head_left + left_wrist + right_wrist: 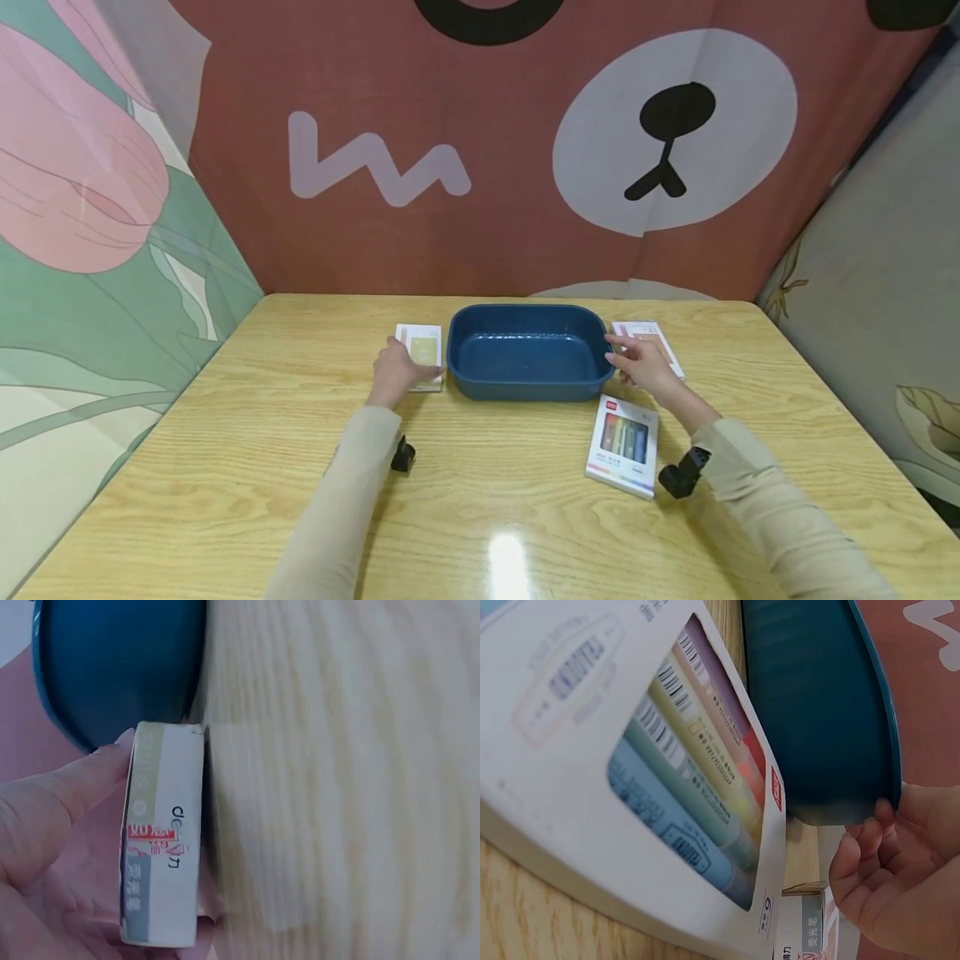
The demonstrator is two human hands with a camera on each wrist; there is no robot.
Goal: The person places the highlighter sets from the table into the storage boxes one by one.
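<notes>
My left hand [397, 371] grips a flat box of highlighters [422, 354] with a pale yellow-green panel, lying left of a dark blue plastic basin [525, 392]. In the left wrist view the thumb and fingers straddle the box [165, 832], its printed side facing the camera. At the basin's right end, my right hand [641, 362] pinches the rim, several fingers curled against the outer wall. The right wrist view shows those fingertips at the rim of the basin [825, 712].
A white box of coloured highlighters [622, 446] lies near the basin's front right corner, below the right hand. Another flat box [660, 337] with a pinkish panel lies behind that hand. A printed cloth [480, 250] hangs along the table's back edge.
</notes>
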